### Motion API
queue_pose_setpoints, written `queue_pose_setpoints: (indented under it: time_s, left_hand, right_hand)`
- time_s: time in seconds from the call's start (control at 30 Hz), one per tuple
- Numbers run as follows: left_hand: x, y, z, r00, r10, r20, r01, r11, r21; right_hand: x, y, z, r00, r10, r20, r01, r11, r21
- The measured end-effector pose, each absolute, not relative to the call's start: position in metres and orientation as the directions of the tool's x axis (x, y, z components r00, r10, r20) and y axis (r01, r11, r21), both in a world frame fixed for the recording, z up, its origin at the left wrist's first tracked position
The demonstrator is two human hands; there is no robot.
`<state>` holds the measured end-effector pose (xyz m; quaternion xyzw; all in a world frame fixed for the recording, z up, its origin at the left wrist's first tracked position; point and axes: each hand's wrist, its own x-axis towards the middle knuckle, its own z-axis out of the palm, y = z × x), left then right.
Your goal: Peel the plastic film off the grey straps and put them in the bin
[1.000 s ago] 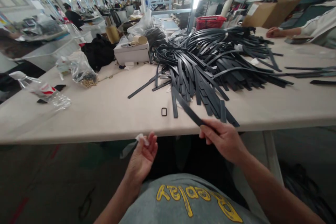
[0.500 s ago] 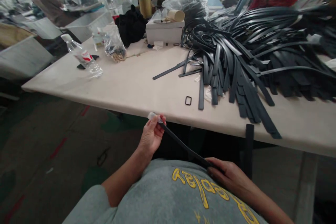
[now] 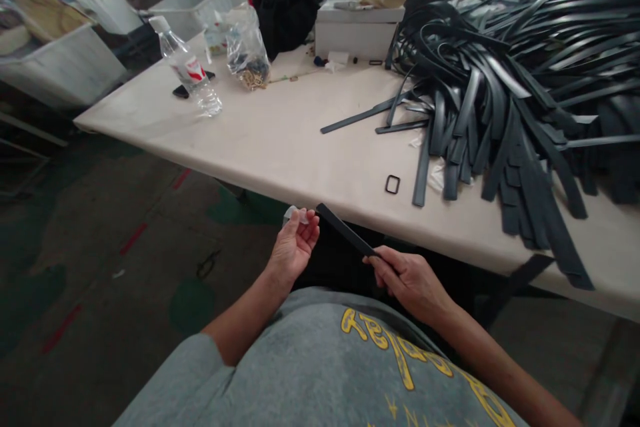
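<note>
left hand [image 3: 295, 248]: palm up, just below the near table edge, fingers curled; thumb and fingertips pinch a clear scrap [image 3: 294, 214].
right hand [image 3: 407, 277]: clenched around the near end of a black strap [image 3: 345, 230], low and just right of the left hand.
black strap: held in the air in front of the near table edge, over the lap; slants up and left from the right hand. free end sits just beside the left fingertips; touching or not, cannot tell.
table [image 3: 280, 140]: pale top, runs from far left to near right.
strap pile [image 3: 500, 93]: big heap of dark straps on the right half of the table, some ends hanging over the near edge.
buckle [image 3: 393, 184]: small black square ring, flat on the table, just left of the nearest loose strap.
water bottle [image 3: 187, 70]: far left on the table, red and white label.
plastic bag [image 3: 247, 50]: clear, small gold bits inside, just right of the bottle.
white box [image 3: 357, 30]: far side, touching the left edge of the pile.
</note>
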<state>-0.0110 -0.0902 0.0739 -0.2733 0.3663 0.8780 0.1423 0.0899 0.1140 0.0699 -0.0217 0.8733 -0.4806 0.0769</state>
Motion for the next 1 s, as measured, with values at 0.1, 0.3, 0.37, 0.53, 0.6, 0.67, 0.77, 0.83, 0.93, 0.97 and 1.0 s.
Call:
queue_pose_setpoints:
  time_s: [0.1,0.3,0.37,0.53,0.6,0.67,0.77,0.83,0.93,0.97,1.0]
  left_hand:
    - [-0.01,-0.09,0.071,-0.793,0.049,-0.607,-0.458,-0.705,0.542]
    - [-0.012,-0.092,0.065,-0.782,0.084,-0.618,-0.485,-0.704,0.518]
    - [-0.01,-0.094,0.062,-0.788,0.089,-0.609,-0.484,-0.702,0.523]
    - [0.005,-0.09,0.052,-0.767,0.14,-0.626,-0.542,-0.664,0.515]
    - [0.009,-0.089,0.05,-0.745,0.16,-0.648,-0.572,-0.654,0.496]
    - [0.007,-0.09,0.049,-0.734,0.145,-0.663,-0.567,-0.667,0.482]
    - [0.002,-0.094,0.05,-0.723,0.075,-0.686,-0.516,-0.719,0.466]
    - [0.002,-0.094,0.052,-0.713,0.084,-0.696,-0.517,-0.734,0.44]
    - [0.011,-0.086,0.056,-0.699,0.211,-0.683,-0.589,-0.712,0.382]
    - [0.014,-0.083,0.057,-0.696,0.259,-0.67,-0.613,-0.699,0.367]
    - [0.017,-0.079,0.057,-0.693,0.299,-0.655,-0.633,-0.687,0.356]
  right_hand:
    - [0.086,0.109,0.067,-0.978,-0.156,-0.136,0.012,0.614,-0.789]
    - [0.083,0.101,0.059,-0.967,-0.17,-0.188,0.02,0.688,-0.726]
    - [0.081,0.099,0.06,-0.964,-0.178,-0.198,0.025,0.681,-0.732]
    - [0.059,0.084,0.06,-0.934,-0.225,-0.278,0.087,0.609,-0.788]
    - [0.052,0.082,0.063,-0.925,-0.238,-0.296,0.1,0.6,-0.794]
    - [0.052,0.087,0.071,-0.927,-0.241,-0.289,0.102,0.579,-0.809]
    - [0.064,0.106,0.092,-0.951,-0.205,-0.231,0.097,0.512,-0.854]
    - [0.07,0.116,0.103,-0.969,-0.178,-0.172,0.059,0.509,-0.858]
    - [0.062,0.109,0.103,-0.977,-0.181,-0.114,-0.004,0.547,-0.837]
    - [0.056,0.102,0.099,-0.977,-0.183,-0.111,-0.009,0.553,-0.833]
    - [0.05,0.094,0.094,-0.977,-0.181,-0.113,-0.007,0.556,-0.831]
